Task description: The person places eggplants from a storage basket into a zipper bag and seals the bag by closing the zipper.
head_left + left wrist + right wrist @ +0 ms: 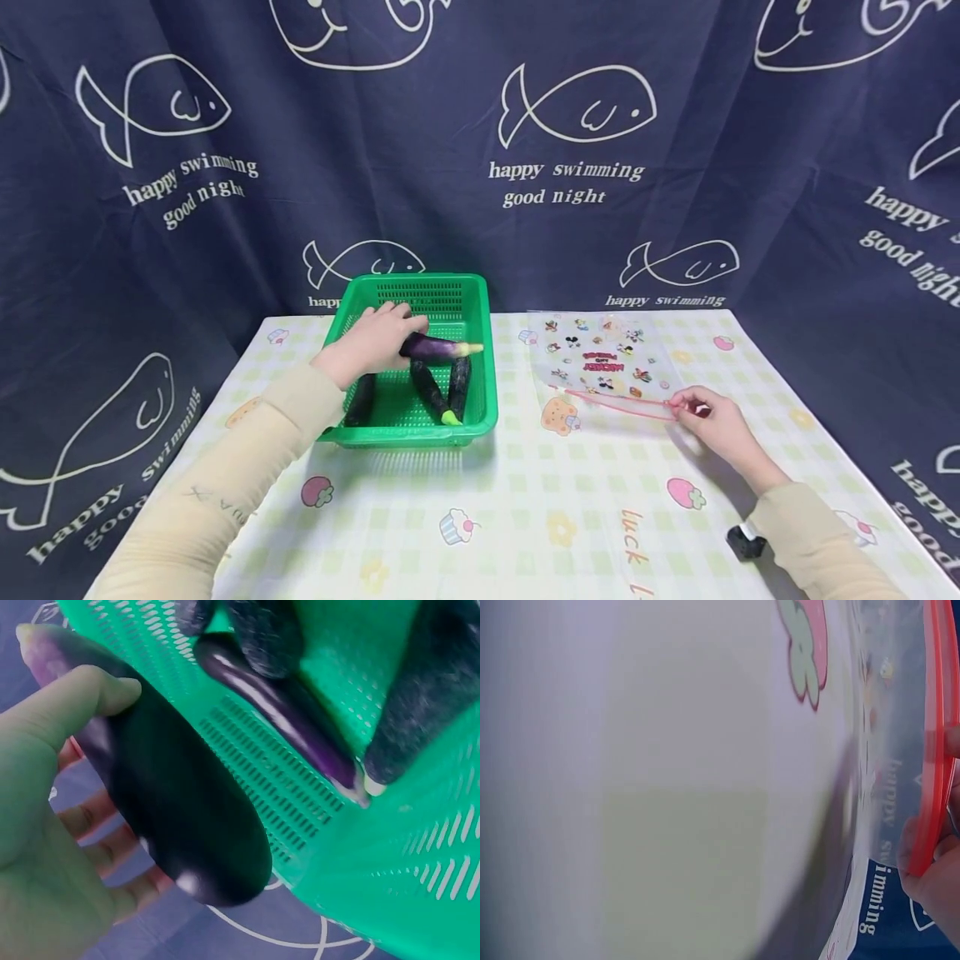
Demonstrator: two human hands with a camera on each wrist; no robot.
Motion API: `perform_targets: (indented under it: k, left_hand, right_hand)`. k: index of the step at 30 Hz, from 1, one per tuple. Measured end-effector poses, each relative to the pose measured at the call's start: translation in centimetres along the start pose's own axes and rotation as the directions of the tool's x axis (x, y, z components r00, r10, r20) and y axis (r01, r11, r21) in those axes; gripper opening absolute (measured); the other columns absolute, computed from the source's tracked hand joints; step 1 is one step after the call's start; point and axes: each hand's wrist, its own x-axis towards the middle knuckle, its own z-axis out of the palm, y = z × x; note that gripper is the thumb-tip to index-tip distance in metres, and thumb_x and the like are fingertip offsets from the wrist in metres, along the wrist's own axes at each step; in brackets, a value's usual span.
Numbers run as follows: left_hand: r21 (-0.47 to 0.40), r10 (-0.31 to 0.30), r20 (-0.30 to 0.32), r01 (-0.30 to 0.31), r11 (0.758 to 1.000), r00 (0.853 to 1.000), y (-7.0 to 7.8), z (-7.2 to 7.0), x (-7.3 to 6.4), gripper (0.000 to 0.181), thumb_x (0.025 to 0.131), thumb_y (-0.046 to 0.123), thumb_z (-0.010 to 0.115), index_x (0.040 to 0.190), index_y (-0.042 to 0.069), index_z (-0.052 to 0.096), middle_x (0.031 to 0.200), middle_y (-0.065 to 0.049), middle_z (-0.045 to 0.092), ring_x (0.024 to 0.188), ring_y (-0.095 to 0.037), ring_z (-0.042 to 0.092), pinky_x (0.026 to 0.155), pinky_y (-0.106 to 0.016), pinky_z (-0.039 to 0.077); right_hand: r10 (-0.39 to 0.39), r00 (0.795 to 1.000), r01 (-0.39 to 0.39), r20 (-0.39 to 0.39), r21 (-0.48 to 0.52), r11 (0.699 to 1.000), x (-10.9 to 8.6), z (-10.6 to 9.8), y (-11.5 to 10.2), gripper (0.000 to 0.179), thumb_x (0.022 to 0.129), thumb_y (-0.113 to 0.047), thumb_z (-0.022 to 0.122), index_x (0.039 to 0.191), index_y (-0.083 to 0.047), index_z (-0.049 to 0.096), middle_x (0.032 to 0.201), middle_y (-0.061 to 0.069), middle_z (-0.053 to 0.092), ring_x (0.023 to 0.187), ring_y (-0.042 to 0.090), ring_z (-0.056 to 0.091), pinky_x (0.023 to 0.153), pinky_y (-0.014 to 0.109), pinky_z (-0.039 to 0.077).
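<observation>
My left hand [372, 337] grips a dark purple eggplant [435, 347] over the green basket [492, 383]. In the left wrist view the thumb lies across the eggplant [187, 795], with its pale stem end at the upper left. Inside the basket lie a slimmer purple eggplant [300, 731] and several dark, rough-skinned, cucumber-like vegetables [426, 390], one with a bright green tip. My right hand [716, 425] pinches the corner of a clear zip bag [555, 354] along its red zip strip [935, 750]. Cartoon prints cover the bag, which lies on the table.
A pale checked tablecloth [525, 517] with fruit and cake prints covers the table. Behind it hangs a dark blue curtain [450, 183] with white fish drawings. Beside the right sleeve is a small black device [746, 542].
</observation>
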Motion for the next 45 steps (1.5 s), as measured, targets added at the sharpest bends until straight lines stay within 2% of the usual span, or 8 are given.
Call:
perform_targets:
  k: [5, 11, 15, 19, 30, 37, 44, 45]
  left_hand:
    - [-0.004, -0.033, -0.023, 0.033, 0.999, 0.999, 0.6, -0.6, -0.5, 0.046, 0.073, 0.031, 0.079, 0.112, 0.024, 0.057, 0.109, -0.009, 0.053, 0.096, -0.031, 0.048, 0.074, -0.044, 0.039]
    - [-0.008, -0.060, -0.040, 0.059, 0.998, 0.997, 1.3, -1.1, -0.9, 0.048, 0.075, 0.036, 0.077, 0.116, 0.022, 0.056, 0.109, -0.008, 0.054, 0.094, -0.030, 0.048, 0.072, -0.043, 0.039]
    - [-0.031, -0.077, -0.064, 0.075, 0.997, 0.995, 2.0, -1.6, -1.1, 0.046, 0.075, 0.034, 0.075, 0.115, 0.021, 0.056, 0.106, -0.006, 0.056, 0.090, -0.028, 0.048, 0.068, -0.042, 0.039]
    - [-0.048, -0.075, -0.094, 0.071, 0.996, 0.993, 2.7, -1.9, -1.2, 0.046, 0.075, 0.033, 0.075, 0.114, 0.020, 0.056, 0.104, -0.005, 0.058, 0.087, -0.027, 0.048, 0.065, -0.042, 0.041]
    - [-0.034, -0.044, -0.169, 0.039, 0.999, 0.985, 4.8, -2.3, -1.1, 0.044, 0.077, 0.035, 0.071, 0.114, 0.021, 0.054, 0.100, -0.006, 0.056, 0.084, -0.026, 0.048, 0.063, -0.040, 0.042]
    - [-0.043, -0.052, -0.215, 0.044, 0.998, 0.975, 6.4, -2.7, -1.0, 0.047, 0.076, 0.035, 0.069, 0.118, 0.019, 0.055, 0.099, -0.005, 0.056, 0.085, -0.025, 0.048, 0.064, -0.041, 0.043]
    - [-0.047, -0.060, -0.239, 0.051, 0.998, 0.969, 7.8, -2.8, -0.8, 0.043, 0.078, 0.038, 0.067, 0.115, 0.020, 0.054, 0.100, -0.004, 0.054, 0.087, -0.024, 0.047, 0.065, -0.039, 0.042]
    - [-0.046, -0.060, -0.245, 0.050, 0.998, 0.968, 8.0, -2.8, -0.7, 0.043, 0.078, 0.038, 0.067, 0.114, 0.020, 0.053, 0.100, -0.004, 0.054, 0.086, -0.024, 0.047, 0.064, -0.039, 0.041]
  right_hand:
    - [0.024, 0.999, -0.024, -0.040, -0.001, 1.000, 0.1, 0.1, -0.3, 0.009, 0.082, -0.001, 0.066, 0.089, -0.005, 0.066, 0.078, 0.004, 0.061, 0.070, -0.002, 0.048, 0.063, 0.012, 0.038]
    - [-0.004, 0.996, 0.007, -0.093, 0.034, 0.999, 0.0, 0.2, -0.4, 0.006, 0.082, -0.002, 0.067, 0.088, -0.005, 0.066, 0.077, 0.002, 0.060, 0.072, -0.005, 0.047, 0.065, 0.009, 0.038]
    - [-0.011, 0.992, 0.017, -0.128, 0.047, 0.999, 0.0, 0.4, -0.1, 0.006, 0.082, -0.005, 0.067, 0.087, -0.008, 0.065, 0.077, -0.009, 0.060, 0.073, -0.006, 0.048, 0.064, 0.009, 0.039]
    - [0.022, 0.988, -0.012, -0.154, 0.061, 0.998, 0.0, 0.5, 0.0, 0.006, 0.083, -0.007, 0.068, 0.088, -0.009, 0.066, 0.075, -0.019, 0.056, 0.073, -0.006, 0.048, 0.063, 0.010, 0.039]
    - [0.134, 0.971, -0.110, -0.199, 0.125, 0.986, 0.0, 0.3, -1.5, 0.013, 0.084, -0.011, 0.070, 0.092, -0.002, 0.068, 0.075, -0.020, 0.058, 0.072, -0.003, 0.050, 0.060, 0.011, 0.039]
    - [0.138, 0.970, -0.113, -0.199, 0.135, 0.984, -0.1, 0.3, -1.3, 0.017, 0.084, -0.013, 0.070, 0.094, 0.000, 0.067, 0.077, -0.029, 0.058, 0.071, -0.007, 0.052, 0.060, 0.008, 0.041]
    - [0.088, 0.962, -0.064, -0.257, 0.101, 0.993, 0.7, 2.3, 4.5, 0.020, 0.085, -0.033, 0.070, 0.091, -0.014, 0.067, 0.080, -0.022, 0.063, 0.072, -0.004, 0.057, 0.058, 0.010, 0.042]
    - [0.090, 0.963, -0.064, -0.255, 0.105, 0.992, 0.7, 2.3, 4.5, 0.021, 0.085, -0.033, 0.069, 0.092, -0.014, 0.067, 0.080, -0.021, 0.063, 0.072, -0.004, 0.057, 0.058, 0.010, 0.042]
